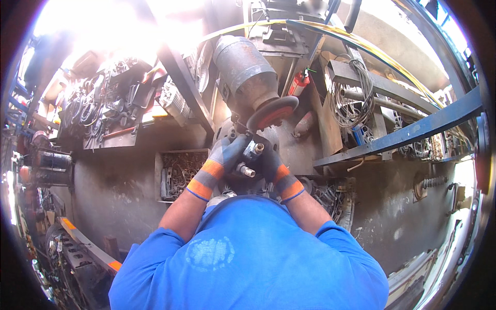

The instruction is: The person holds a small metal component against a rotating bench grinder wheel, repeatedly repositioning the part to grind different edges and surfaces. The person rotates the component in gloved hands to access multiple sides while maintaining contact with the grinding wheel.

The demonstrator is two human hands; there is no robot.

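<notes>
angle grinder, red-centred disc up, gripped by both gloved hands: left, right; red canister behind.

No packages, labels, signs, screens discernible; background cluttered, partly glare-washed.

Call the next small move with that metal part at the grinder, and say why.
Probably ease the metal part up a little toward the grinding wheel. Both gloved hands, left hand and right hand, grip it just below the wheel, and whether it touches yet is unclear; no sparks show.
</notes>
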